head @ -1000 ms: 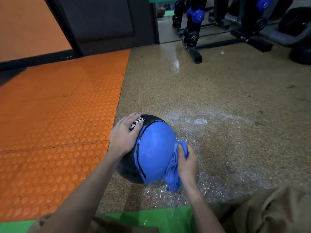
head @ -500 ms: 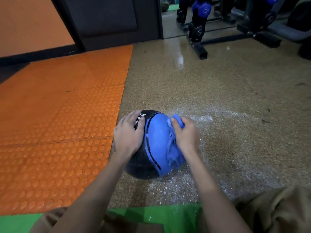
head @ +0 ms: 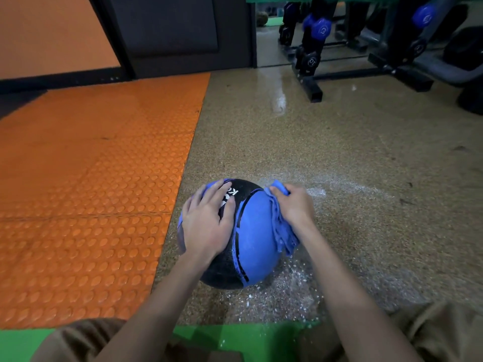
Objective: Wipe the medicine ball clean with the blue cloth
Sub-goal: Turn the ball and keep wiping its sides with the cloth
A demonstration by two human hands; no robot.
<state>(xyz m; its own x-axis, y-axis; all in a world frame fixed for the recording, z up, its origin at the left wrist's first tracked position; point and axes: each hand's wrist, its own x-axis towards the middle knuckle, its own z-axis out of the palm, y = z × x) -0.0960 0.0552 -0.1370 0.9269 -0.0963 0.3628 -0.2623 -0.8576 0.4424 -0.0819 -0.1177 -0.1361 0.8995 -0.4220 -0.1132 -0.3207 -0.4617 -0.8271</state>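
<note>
Since a second ago the cloth (head: pixel 281 227) has climbed the ball (head: pixel 254 244), lower right to upper right. Right hand (head: pixel 296 209): fingers curled, clamping cloth on blue panel. Left hand (head: pixel 206 227): flat on top, fingers spread. Ball on speckled floor (head: pixel 339 152), beside orange mat (head: pixel 91 178).

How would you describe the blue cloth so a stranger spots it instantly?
On the speckled tan floor beside the orange mat sits a black-and-blue ball. The cloth is bunched against its right side, gripped by the right hand. Unlike the smooth ball, it hangs in wrinkled folds.
</note>
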